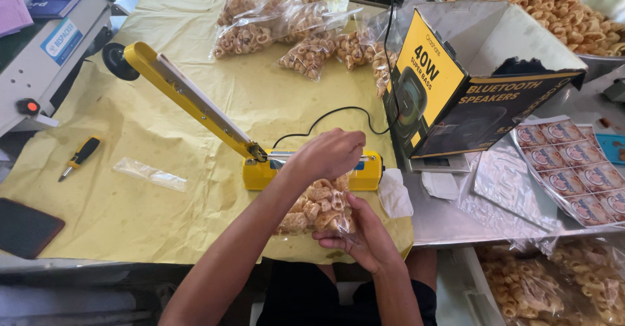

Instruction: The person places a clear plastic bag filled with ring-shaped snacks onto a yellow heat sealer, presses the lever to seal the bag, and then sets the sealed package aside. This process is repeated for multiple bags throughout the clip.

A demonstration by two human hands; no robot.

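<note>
Left hand (325, 153) is closed in a pinch on the neck of the snack bag (318, 210), holding it against the base of the yellow heat sealer (312, 170). Right hand (364, 238) cups the bag from below, fingers curled around its lower side. The bag sits at the near edge of the yellow paper sheet (195, 189), just in front of the sealer. The sealer's arm (189, 98) stands raised, tilted up toward the far left. I judge the step as lining up the bag mouth on the sealing bar. The next move calls for a flat, unwrinkled neck and a free hand for the arm. Filled bags (286, 27) lie at the far edge; a screwdriver (79, 158) lies near the left edge.
</note>
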